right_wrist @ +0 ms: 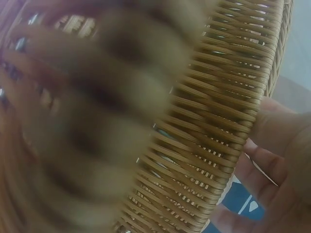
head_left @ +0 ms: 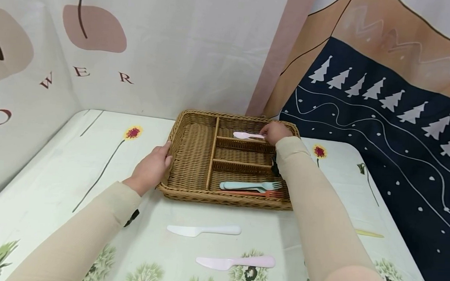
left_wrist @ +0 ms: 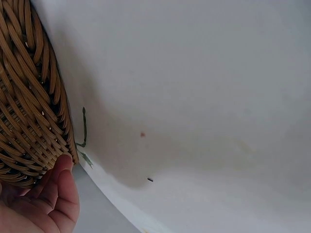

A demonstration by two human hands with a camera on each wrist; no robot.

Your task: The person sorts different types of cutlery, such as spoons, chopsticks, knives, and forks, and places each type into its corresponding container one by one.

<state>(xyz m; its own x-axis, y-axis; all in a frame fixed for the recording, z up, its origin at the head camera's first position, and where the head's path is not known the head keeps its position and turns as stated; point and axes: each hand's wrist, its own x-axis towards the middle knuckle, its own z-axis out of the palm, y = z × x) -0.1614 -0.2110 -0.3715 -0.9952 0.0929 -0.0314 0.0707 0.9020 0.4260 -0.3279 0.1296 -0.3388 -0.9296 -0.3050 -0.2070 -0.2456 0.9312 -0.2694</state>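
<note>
A brown wicker cutlery tray [head_left: 214,146] with a long left compartment and three right ones lies on the table. My left hand [head_left: 152,168] grips its left side; in the left wrist view, the fingers [left_wrist: 63,189] hold the woven edge. Over the tray's right wall, my right hand [head_left: 276,132] pinches the end of a pale pink plastic utensil [head_left: 244,135] in the back right compartment. Its head is under my fingers, so the kind is hidden. In the right wrist view, the tray wall [right_wrist: 214,102] partly hides my right hand [right_wrist: 272,170].
Mint forks [head_left: 251,185] and an orange fork [head_left: 245,193] lie in the front right compartment. A white knife [head_left: 205,230] and a pink knife [head_left: 237,262] lie before the tray. Right of my right arm is a yellow utensil [head_left: 369,234]. Curtains [head_left: 199,50] hang behind.
</note>
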